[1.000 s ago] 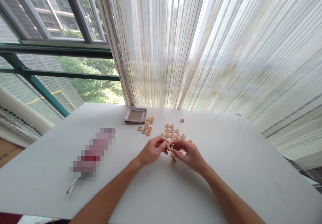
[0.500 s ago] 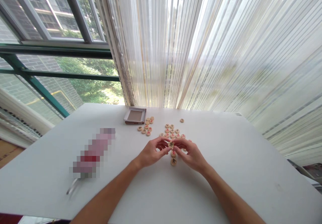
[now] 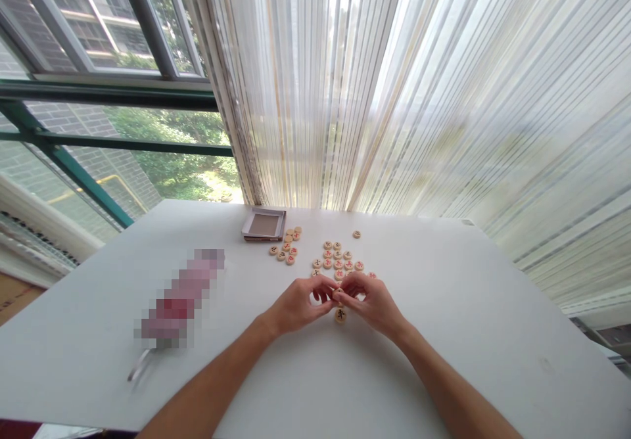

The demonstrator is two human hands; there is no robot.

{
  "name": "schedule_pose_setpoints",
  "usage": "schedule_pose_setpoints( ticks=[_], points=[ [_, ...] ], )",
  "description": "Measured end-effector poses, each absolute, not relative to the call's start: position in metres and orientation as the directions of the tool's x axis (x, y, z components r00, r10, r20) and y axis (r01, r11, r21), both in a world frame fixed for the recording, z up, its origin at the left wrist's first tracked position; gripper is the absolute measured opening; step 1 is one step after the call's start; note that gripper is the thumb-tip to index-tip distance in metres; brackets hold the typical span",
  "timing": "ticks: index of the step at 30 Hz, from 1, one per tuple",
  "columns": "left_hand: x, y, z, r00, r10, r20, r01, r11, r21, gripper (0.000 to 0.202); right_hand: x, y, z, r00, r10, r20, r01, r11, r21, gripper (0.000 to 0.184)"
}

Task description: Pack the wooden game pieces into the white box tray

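Both hands have come lower and closer together since half a second ago, and the black mark on the disc (image 3: pixel 337 293) no longer shows. The left hand (image 3: pixel 298 304) and the right hand (image 3: pixel 374 304) meet fingertip to fingertip and pinch this disc between them, just above the counter (image 3: pixel 444 334); only a small part of it is visible. A second disc (image 3: pixel 340 316) lies flat on the counter, just near of the fingertips.

I judge the disc to be light, stiff and smooth, like wood. It is best held at the rim, between thumb and one finger, because the flat faces may slip.

Far and left stands a shallow open box (image 3: pixel 265 224). Its brown bottom shows and it looks empty. One group of discs (image 3: pixel 286 252) lies outside it, just beside its near right corner, and another group (image 3: pixel 338 258) lies far of the hands.
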State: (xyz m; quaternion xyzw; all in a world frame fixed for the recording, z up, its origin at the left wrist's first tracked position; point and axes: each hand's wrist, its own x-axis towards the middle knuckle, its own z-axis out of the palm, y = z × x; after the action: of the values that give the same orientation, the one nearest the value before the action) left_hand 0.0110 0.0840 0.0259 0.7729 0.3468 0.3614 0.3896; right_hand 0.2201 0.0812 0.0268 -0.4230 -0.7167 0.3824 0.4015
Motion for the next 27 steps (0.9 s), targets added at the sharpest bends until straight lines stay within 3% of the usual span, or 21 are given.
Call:
schedule_pose_setpoints(
  ticks=[15, 27],
  points=[
    [0.007, 0.088, 0.028, 0.499, 0.819, 0.283, 0.312, -0.474, 0.823, 0.023, 0.218, 0.08, 0.029, -0.361, 0.903, 0.235, 0.228, 0.33, -0.916, 0.022],
    [0.007, 0.089, 0.031, 0.495, 0.828, 0.264, 0.226, -0.416, 0.881, 0.024, 0.216, 0.076, 0.039, -0.377, 0.894, 0.242, 0.194, 0.331, -0.923, 0.017]
  ],
)
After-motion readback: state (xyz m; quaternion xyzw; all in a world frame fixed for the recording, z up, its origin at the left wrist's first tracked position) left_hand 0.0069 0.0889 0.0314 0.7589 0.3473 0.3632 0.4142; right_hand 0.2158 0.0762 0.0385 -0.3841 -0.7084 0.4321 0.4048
